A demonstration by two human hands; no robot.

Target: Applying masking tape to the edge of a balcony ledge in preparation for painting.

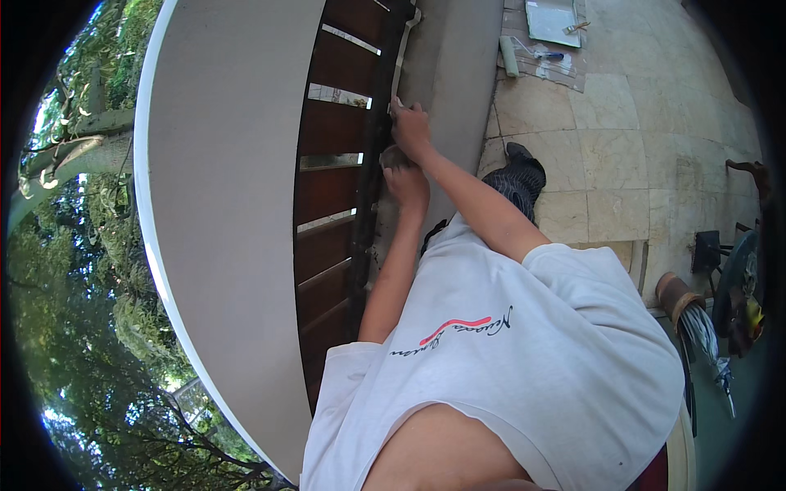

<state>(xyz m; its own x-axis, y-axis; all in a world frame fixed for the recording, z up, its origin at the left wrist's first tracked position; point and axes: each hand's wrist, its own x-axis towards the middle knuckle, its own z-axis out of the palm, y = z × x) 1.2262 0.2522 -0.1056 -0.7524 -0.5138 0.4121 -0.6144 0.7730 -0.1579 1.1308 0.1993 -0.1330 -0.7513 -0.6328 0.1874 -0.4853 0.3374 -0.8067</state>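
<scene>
My right hand [410,127] is at the edge where a black metal rail [368,184] meets a grey ledge [451,67]. Its fingers touch the lower end of a pale strip, which looks like masking tape [402,58], running along that edge. Just below it, my left hand [406,184] grips a round grey-brown object [394,157], possibly a tape roll; the fingers partly cover it. Brown slats [334,190] with narrow gaps join the rail on its left side.
A paint tray [552,24] with a paintbrush [576,27] lies on stained cardboard [574,77] beside a paint roller [508,56]. My shod foot [519,152] is on the tiled floor [605,159]. Umbrellas [703,337] stick out of a brown holder [672,293]. A broad grey panel [227,184] stands left.
</scene>
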